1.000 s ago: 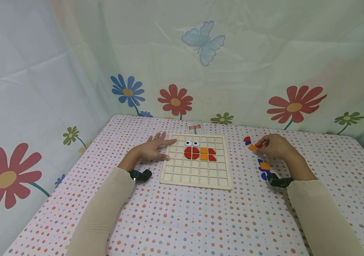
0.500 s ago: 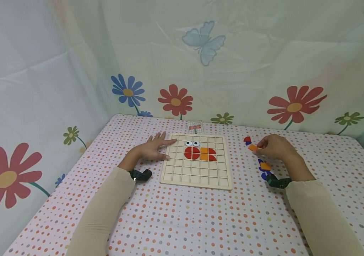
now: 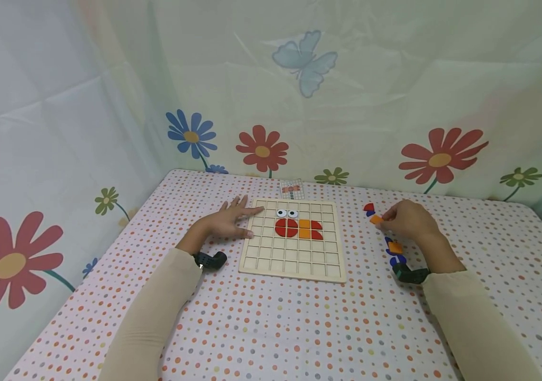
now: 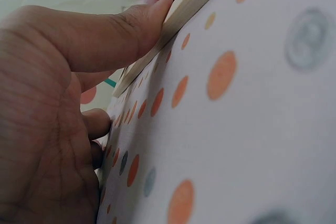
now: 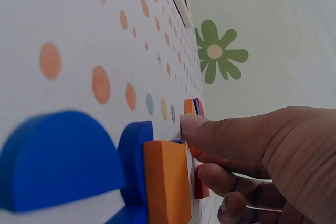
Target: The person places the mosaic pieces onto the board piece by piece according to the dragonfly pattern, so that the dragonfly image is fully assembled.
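A wooden grid board (image 3: pixel 294 262) lies mid-table, bearing red quarter-circle pieces (image 3: pixel 281 232), orange squares (image 3: pixel 304 233) and two round eye pieces (image 3: pixel 292 214). Spread out at the board's left edge, my left hand (image 3: pixel 225 221) touches it with thumb and forefinger; the thumb (image 4: pixel 142 24) rests on the rim in the left wrist view. Right of the board, my right hand (image 3: pixel 411 221) pinches an orange square piece (image 3: pixel 375 219) between thumb and fingers. In the right wrist view the thumb (image 5: pixel 210 132) lies against that piece, and the fingers partly hide it.
Behind the board lies a small picture card (image 3: pixel 292 189). A red piece (image 3: pixel 369 207) is beyond my right hand. Nearer me are another orange square (image 3: pixel 395 247) and blue rounded pieces (image 5: pixel 63 161). A printed curtain (image 3: pixel 356 106) stands behind the table.
My right wrist has shifted slightly left and toward me, while its fingertips stay at the orange square. The red bit seen beside those fingers earlier is now hidden. My left hand stays put.
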The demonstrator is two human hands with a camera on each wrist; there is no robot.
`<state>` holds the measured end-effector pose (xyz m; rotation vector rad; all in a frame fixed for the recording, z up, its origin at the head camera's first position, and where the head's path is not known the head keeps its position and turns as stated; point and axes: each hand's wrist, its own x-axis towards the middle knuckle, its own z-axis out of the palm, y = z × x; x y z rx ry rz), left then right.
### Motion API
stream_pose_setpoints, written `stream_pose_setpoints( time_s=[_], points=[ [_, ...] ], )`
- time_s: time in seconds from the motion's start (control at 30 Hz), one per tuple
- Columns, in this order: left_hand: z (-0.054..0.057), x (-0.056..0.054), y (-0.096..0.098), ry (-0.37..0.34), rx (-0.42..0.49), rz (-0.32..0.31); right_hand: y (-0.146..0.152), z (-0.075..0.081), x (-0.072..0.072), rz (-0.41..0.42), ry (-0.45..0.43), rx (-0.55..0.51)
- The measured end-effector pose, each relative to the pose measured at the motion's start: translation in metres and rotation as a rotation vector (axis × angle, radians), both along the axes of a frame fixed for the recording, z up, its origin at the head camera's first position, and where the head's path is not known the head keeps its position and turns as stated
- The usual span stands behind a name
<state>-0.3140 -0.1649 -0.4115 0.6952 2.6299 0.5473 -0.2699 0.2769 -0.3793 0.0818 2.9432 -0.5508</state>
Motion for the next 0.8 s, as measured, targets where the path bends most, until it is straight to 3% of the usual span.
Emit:
stream_pose_setpoints(
  time_s=[0.47, 0.8],
  points=[
    [0.000, 0.000, -0.002, 0.012, 0.007, -0.019, -0.006, 0.002, 0.001, 0.010, -0.019, 0.013],
    [-0.001, 0.001, -0.001, 0.015, -0.001, -0.018, -0.023, 0.015, 0.009, 0.100, 0.040, -0.033]
  ],
)
